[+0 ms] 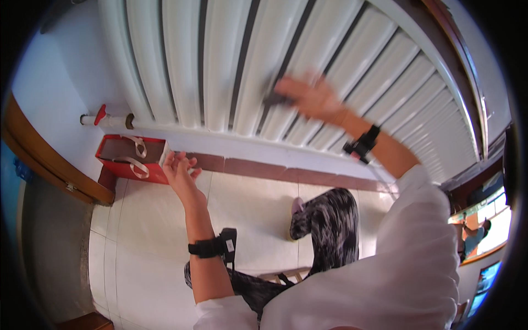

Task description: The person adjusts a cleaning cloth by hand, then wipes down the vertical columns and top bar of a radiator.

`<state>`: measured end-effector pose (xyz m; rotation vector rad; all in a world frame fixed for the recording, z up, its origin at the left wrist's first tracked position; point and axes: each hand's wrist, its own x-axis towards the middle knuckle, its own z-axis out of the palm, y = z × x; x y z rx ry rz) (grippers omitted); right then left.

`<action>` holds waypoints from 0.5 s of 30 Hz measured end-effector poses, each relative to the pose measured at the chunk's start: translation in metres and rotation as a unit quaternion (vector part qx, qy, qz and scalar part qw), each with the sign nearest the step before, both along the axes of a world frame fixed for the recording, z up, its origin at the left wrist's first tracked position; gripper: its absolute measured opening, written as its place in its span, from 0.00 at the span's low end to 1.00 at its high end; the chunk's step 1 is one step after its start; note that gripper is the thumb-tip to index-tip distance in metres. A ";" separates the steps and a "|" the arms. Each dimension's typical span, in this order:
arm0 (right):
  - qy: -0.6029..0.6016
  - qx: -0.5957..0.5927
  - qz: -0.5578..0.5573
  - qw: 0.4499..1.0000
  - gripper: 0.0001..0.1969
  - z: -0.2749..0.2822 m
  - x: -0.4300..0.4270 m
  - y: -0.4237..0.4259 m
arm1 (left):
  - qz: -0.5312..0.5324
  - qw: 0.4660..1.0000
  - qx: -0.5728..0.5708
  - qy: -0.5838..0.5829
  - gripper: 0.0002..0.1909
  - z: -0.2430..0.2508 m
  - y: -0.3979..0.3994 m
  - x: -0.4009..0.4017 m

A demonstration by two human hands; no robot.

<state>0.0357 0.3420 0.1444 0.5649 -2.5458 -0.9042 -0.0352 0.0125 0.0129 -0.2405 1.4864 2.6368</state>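
Observation:
A white column radiator [222, 66] fills the upper part of the head view. Against its columns, my right hand [315, 97] grips a dark cloth or pad [277, 99]; both are blurred, and the exact kind of item cannot be told. Lower down on the left, my left hand [181, 171] is raised with fingers loosely apart and nothing in it. It appears beside the right end of a red paper gift bag [154, 172] with pale ribbon handles; whether it touches the bag is unclear.
A white pipe with a red-handled valve [100, 114] joins the radiator's lower left. Below runs a reddish-brown skirting [255, 168] above pale floor tiles [152, 231]. A wooden door frame [53, 165] stands left. Another person [474, 239] shows at far right.

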 end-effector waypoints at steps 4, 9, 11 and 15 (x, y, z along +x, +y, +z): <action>0.296 0.047 0.174 0.938 0.11 0.156 0.021 0.020 | -0.005 1.000 0.003 0.002 0.20 0.007 0.012 0.003; 0.344 -0.027 0.164 0.924 0.07 0.147 0.005 -0.007 | 0.002 1.000 -0.018 -0.009 0.21 -0.002 0.016 0.001; 0.311 -0.025 0.195 0.930 0.10 0.116 0.004 0.013 | -0.010 1.000 -0.014 0.006 0.20 0.003 0.019 0.003; 0.152 -0.116 0.128 0.973 0.09 0.026 0.017 -0.002 | -0.001 0.999 -0.040 0.011 0.20 0.005 0.012 0.004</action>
